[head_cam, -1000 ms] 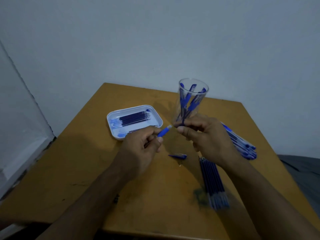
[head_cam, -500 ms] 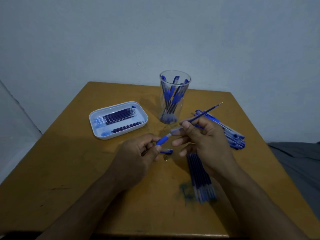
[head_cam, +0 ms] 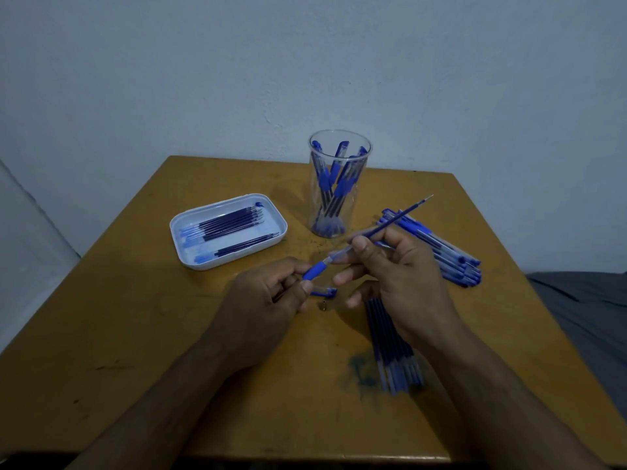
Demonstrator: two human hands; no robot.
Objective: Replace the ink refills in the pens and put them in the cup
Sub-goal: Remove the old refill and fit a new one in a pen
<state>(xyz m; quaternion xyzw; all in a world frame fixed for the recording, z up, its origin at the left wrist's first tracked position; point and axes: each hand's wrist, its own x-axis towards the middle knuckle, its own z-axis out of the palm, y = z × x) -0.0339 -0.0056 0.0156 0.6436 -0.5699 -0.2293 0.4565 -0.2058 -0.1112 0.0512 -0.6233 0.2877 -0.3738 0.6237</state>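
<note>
The table [head_cam: 169, 334] holds it all. The cup [head_cam: 339, 184] stands at the back with finished pens inside. The tray [head_cam: 190, 262] probably keeps old refills apart. The right hand [head_cam: 403, 276] pinches a refill [head_cam: 400, 218], pointing away. The left hand [head_cam: 268, 300] grips the pen [head_cam: 314, 270], steadying it.

We find a wooden table [head_cam: 142, 334] with a blue stain [head_cam: 359, 368]. On it: a white tray [head_cam: 179, 232] of refills at left, a clear cup [head_cam: 339, 184] of pens, loose pens [head_cam: 451, 256] at right, a refill bundle [head_cam: 393, 351], a blue cap [head_cam: 325, 293] and a small metal tip [head_cam: 324, 306].
</note>
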